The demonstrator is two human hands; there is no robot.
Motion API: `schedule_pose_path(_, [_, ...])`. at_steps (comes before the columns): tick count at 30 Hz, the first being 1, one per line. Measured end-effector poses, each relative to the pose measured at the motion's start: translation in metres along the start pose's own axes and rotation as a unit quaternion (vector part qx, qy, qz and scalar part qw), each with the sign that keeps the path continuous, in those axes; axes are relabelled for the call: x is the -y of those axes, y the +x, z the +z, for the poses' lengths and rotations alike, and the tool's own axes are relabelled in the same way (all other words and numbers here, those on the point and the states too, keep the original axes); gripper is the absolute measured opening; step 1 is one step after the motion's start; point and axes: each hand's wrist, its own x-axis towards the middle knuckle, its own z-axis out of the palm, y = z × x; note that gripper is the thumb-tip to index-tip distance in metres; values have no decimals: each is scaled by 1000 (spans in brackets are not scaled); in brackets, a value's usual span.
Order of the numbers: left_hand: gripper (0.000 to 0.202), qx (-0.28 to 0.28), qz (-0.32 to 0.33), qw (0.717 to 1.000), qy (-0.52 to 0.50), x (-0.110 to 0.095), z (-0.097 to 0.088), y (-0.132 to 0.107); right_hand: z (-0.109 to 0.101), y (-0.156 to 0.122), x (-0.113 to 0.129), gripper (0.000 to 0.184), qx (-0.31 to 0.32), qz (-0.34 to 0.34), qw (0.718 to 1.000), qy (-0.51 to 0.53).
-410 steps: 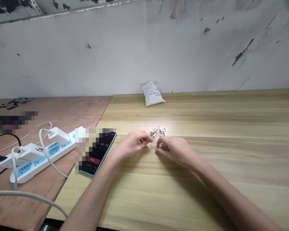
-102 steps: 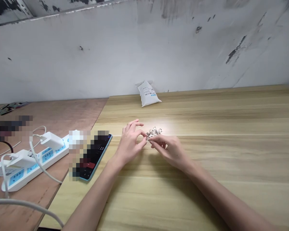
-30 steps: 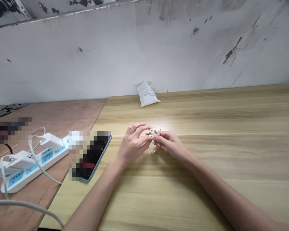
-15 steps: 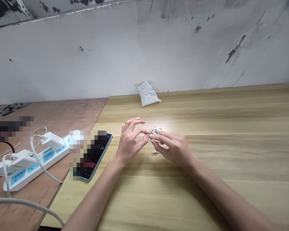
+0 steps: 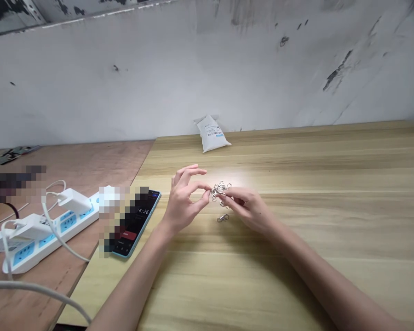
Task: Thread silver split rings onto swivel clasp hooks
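Over the middle of the table, my left hand (image 5: pixel 185 198) pinches with thumb and index finger while its other fingers stretch out. Whatever small piece sits in that pinch is too tiny to make out. Facing it, my right hand (image 5: pixel 250 207) is closed, its thumb and fingertips gripping a small silver metal swivel clasp. Right behind and beneath the fingertips lies a pile of silver swivel clasps (image 5: pixel 221 185), partly hidden by my right hand. One single clasp (image 5: pixel 223 218) lies apart on the wood, nearer to me.
A white plastic packet (image 5: pixel 213 135) with a label rests near the wall. On the left lies a phone (image 5: pixel 138 225) with a lit screen. Beyond it, a white power strip (image 5: pixel 60 234) carries plugged-in chargers, and a white cable (image 5: pixel 37 287) loops across the lower left.
My hands have drawn slightly apart, the left one moving a little left and up. My right fingers have curled in more, leaving the single clasp in fuller view.
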Motion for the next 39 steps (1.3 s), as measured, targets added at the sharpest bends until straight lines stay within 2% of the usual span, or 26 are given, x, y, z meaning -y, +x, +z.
schedule_pose_path(4, [8, 23, -8, 1000, -3, 1, 1, 0, -4, -1, -3, 30, -36, -40, 996, -68])
schedule_pose_path(8, [9, 93, -8, 996, 2, 3, 6, -2, -1, -4, -5, 30, -86, -87, 979, -166])
schedule_pose_path(12, [10, 165, -19, 986, -5, 5, 8, -5, 7, -5, 4, 31, -86, -153, 961, -214])
schedule_pose_path(15, [13, 210, 2, 978, -11, 8, 5, -6, 12, -5, 11, 33, -86, -166, 962, -197])
schedule_pose_path(19, [12, 190, 2, 980, 50, 20, -1, -5, 16, -4, 5, 30, -102, -134, 975, -144])
schedule_pose_path(23, [10, 199, 8, 973, 119, 31, -5, -4, 18, -3, -6, 23, -80, -111, 982, -129])
schedule_pose_path(26, [10, 212, 21, 967, 141, 31, -6, -3, 18, -3, -7, 20, -41, -103, 985, -130])
schedule_pose_path(32, [12, 212, 28, 965, 154, 29, -7, -3, 6, -4, -1, 19, 92, -80, 986, -115])
schedule_pose_path(36, [12, 186, 34, 970, 151, 29, -3, -3, -1, -4, 0, 21, 102, -54, 990, -78])
schedule_pose_path(39, [11, 169, 59, 973, 147, 26, 9, -4, -1, -3, -1, 23, 103, -43, 992, -63])
